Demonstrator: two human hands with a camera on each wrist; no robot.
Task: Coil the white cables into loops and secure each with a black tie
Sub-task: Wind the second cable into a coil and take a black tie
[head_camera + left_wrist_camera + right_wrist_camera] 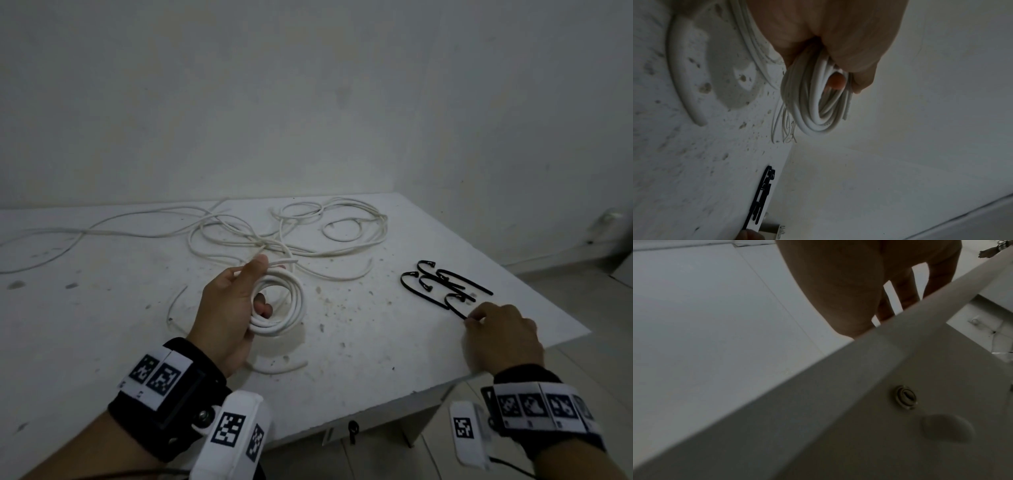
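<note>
My left hand (pixel 227 305) grips a coil of white cable (pixel 281 301) just above the table (pixel 376 359), thumb on top of the loops and the fingers (pixel 263 306) curled through the middle; the left wrist view shows the same coil (pixel 816 104) w/ a fingertip poking between the strands. The coil has no tie on it yet. One cut end sticks out by my thumb.

My right hand (pixel 503 337) sits at the table's right edge, thumb and forefinger pinching the near end of a black tie (pixel 457 308) that lies flat on the surface. The rest of the black ties (pixel 442 282) lie in a loose bunch just beyond it, several w/ hooked ends, touching or overlapping one another. From the right wrist cam I see only the palm and finger backs over the table edge (pixel 900 324); the pinch itself is hidden there.

Farther back on the table, loose white cables (pixel 274 233) sprawl in a tangle of open loops, one strand running off to the left. Short white offcuts lie near the coil: one curved piece (pixel 284 366) just in front of my left hand, another thin piece (pixel 176 305) to its left. The tabletop is white, speckled w/ dirt. Below the front edge, a drawer lock (pixel 905 396) shows.
</note>
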